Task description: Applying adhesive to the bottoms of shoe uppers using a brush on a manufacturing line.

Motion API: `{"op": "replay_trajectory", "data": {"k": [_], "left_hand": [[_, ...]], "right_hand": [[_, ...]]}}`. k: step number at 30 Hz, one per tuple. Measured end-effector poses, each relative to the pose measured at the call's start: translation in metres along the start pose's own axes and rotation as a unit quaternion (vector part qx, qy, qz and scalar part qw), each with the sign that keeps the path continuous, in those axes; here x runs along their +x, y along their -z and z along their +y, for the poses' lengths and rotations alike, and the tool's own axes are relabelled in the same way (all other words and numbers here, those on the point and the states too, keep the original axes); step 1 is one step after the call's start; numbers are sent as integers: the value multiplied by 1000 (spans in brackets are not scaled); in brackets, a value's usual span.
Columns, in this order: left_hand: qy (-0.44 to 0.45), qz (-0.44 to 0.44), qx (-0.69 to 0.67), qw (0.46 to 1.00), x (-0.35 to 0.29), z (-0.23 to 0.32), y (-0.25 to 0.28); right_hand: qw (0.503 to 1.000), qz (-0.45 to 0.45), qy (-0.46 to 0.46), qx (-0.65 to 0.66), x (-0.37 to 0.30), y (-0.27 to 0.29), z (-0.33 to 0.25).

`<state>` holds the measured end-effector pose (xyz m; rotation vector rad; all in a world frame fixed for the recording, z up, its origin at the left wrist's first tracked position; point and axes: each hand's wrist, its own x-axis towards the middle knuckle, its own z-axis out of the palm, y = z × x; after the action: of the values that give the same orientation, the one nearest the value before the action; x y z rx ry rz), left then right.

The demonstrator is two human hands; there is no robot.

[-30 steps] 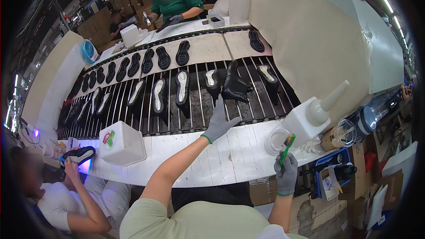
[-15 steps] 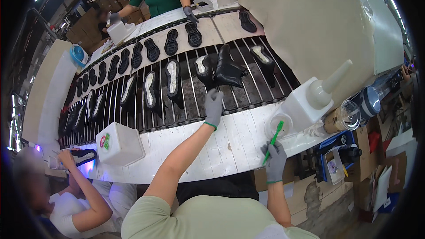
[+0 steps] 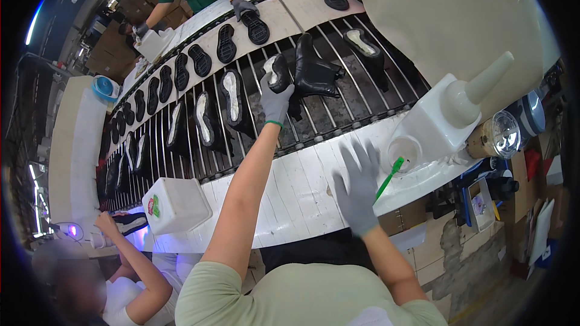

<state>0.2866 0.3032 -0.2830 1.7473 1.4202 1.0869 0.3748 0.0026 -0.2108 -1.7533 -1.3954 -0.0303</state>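
Note:
My left hand (image 3: 277, 104), in a grey glove, is closed on a black boot (image 3: 279, 73) with a whitish underside, on the conveyor's metal bars. Beside it another black boot (image 3: 316, 72) lies on its side. My right hand (image 3: 357, 190), gloved too, hovers over the white table's front edge with fingers spread and nothing in them. A green brush (image 3: 389, 178) leans at a small white cup (image 3: 406, 150), just right of that hand. The cup stands against a white squeeze bottle (image 3: 438, 115) with a long nozzle.
More boots (image 3: 232, 99) with whitish undersides line the bar conveyor (image 3: 326, 122); black soles (image 3: 199, 60) run along the belt behind. A white container (image 3: 175, 205) stands on the table at left. One co-worker in green touches a sole across the line; another sits at lower left.
My left hand has reached forward and taken hold of the boot. My right hand has let go of the green brush and opened. The view has shifted somewhat.

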Motion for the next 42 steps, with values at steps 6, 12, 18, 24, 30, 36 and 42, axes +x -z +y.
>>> {"op": "replay_trajectory", "data": {"k": [6, 12, 18, 24, 30, 36, 42], "left_hand": [[-10, -8, -72, 997, 4, -19, 19], [40, -45, -182, 981, 4, -29, 29], [61, -71, -273, 958, 5, -36, 35], [74, -73, -279, 954, 6, -45, 40], [13, 8, -134, 991, 6, -38, 26], [0, 30, -22, 999, 4, -25, 34], [71, 10, -241, 968, -50, 10, 102]], "right_hand": [[976, -35, -7, -214, 137, -147, 74], [930, -103, 85, -342, 176, -206, 127], [924, -121, 61, -357, 204, -206, 128], [980, -3, -169, 108, 249, -174, 114], [982, 13, -162, 100, 186, -194, 117], [953, -72, -255, 143, 164, -186, 125], [973, 85, -178, 117, 143, -134, 78]]}}
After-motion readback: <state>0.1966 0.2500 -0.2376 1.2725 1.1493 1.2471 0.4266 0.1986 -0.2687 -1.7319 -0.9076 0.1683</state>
